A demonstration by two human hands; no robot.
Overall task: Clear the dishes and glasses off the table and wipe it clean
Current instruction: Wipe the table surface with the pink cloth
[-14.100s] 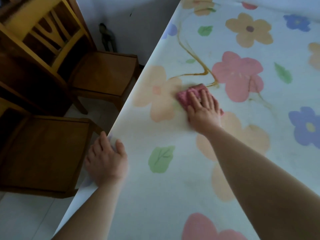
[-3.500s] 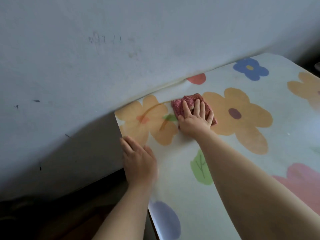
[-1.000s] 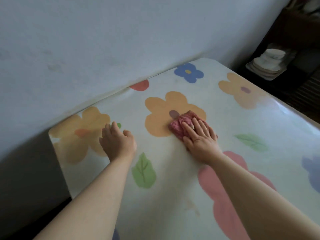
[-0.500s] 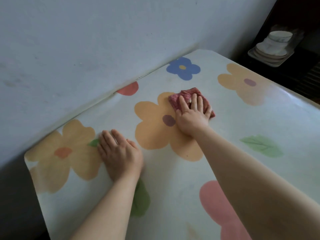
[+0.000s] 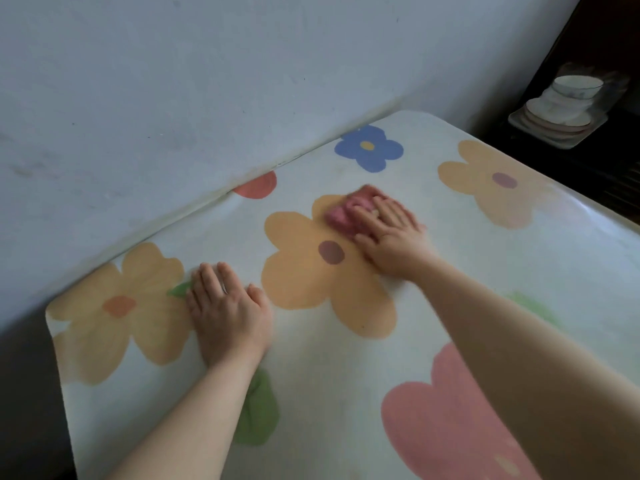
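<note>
Against the pale wall (image 5: 173,98), flowered tablecloth (image 5: 346,393); stacked dishes (image 5: 561,109) beyond.

A glossy, smooth plastic-looking floral cover on the counter (image 5: 346,393); a pink cloth (image 5: 349,211) of rough, nubby weave; a matt painted wall (image 5: 207,81).

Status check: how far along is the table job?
Done: dishes sit stacked off to the right; none on the table. In hand: right hand presses the cloth on the table, left hand flat on it. Left: finishing the wipe; how much remains is unclear.
</note>
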